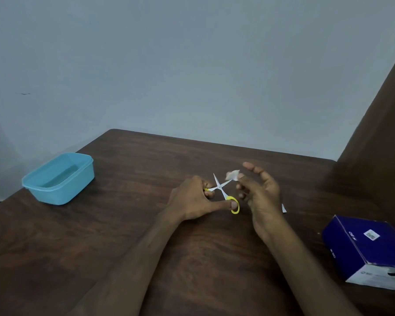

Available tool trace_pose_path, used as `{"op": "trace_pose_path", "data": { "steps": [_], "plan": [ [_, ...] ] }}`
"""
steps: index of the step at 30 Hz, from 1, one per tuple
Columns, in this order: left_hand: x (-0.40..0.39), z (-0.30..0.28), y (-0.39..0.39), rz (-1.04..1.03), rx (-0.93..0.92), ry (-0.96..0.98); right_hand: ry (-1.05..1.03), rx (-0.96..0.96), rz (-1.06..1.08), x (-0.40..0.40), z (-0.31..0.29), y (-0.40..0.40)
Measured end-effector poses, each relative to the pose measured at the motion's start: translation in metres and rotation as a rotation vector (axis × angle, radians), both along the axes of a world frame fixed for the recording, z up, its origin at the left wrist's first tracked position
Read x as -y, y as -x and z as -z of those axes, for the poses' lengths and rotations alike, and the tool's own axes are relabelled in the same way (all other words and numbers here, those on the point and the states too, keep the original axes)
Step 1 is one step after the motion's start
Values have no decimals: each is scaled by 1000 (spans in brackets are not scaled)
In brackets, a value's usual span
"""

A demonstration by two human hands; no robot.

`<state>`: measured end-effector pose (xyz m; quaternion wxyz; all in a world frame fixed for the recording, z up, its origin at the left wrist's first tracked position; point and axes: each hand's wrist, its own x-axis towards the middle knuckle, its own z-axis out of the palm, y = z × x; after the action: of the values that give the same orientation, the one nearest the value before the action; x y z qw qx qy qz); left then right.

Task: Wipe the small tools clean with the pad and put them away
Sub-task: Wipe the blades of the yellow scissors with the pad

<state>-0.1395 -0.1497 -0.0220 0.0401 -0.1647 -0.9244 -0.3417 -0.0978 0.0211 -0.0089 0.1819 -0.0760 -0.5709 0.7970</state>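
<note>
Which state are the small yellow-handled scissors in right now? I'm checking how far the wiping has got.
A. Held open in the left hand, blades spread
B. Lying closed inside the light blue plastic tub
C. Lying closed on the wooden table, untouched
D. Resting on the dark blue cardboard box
A: the left hand grips the small yellow-handled scissors with blades spread, beside the small white pad pinched by the right hand.

scissors, yellow-handled (224, 192): 1 | white wipe pad (232, 174): 1 | blue plastic tub (58, 178): 1 | dark blue carton (369, 249): 1 | white scrap (284, 208): 1 | hands: 2, left hand (192, 199), right hand (260, 195) | counter (123, 224): 1
</note>
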Motion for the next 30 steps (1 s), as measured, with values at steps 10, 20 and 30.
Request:
{"op": "trace_pose_path", "data": {
  "steps": [10,20,30],
  "plan": [
    [-1,2,4,-65,-33,10,-324,-119,177,1,9,1],
    [0,3,1,-53,-72,25,-389,-86,209,6,17,0],
    [0,3,0,-57,-73,15,-388,-113,298,1,16,2]
  ]
}}
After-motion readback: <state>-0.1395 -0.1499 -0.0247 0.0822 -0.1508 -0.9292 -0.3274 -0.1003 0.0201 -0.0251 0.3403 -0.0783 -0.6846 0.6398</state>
